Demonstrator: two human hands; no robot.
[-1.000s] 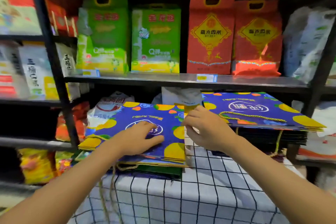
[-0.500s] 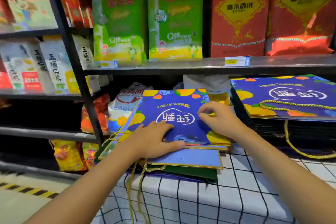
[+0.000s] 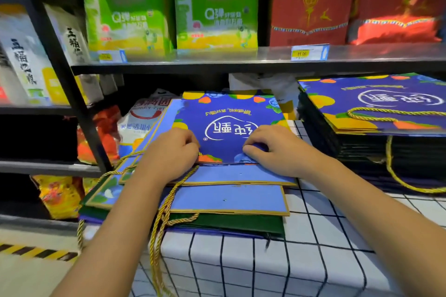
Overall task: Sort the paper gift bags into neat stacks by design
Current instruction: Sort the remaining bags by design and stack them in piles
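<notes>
A blue gift bag with a fruit print [image 3: 229, 128] lies on top of a loose pile on the checked tablecloth [image 3: 301, 263]. Below it, plain light-blue bags [image 3: 229, 200] and a dark green bag [image 3: 229, 223] stick out toward me. My left hand [image 3: 169, 154] and my right hand [image 3: 272, 149] sit at the top bag's near edge, fingers curled, pinching it. Gold rope handles [image 3: 164, 212] hang over the table's front. At the right stands a tall, tidy stack of bags [image 3: 386, 106] with the same blue fruit design on top.
A metal shelf [image 3: 241, 64] runs close above the piles and carries green packs [image 3: 130, 7] and red packs [image 3: 311, 0]. A black upright post [image 3: 60, 60] stands at the left. Sacks crowd behind the left pile. Striped tape [image 3: 36, 252] marks the floor.
The view has come closer to the left pile. Both hands slid back from the top bag's face to its near edge, and their fingers went from flat to curled.
</notes>
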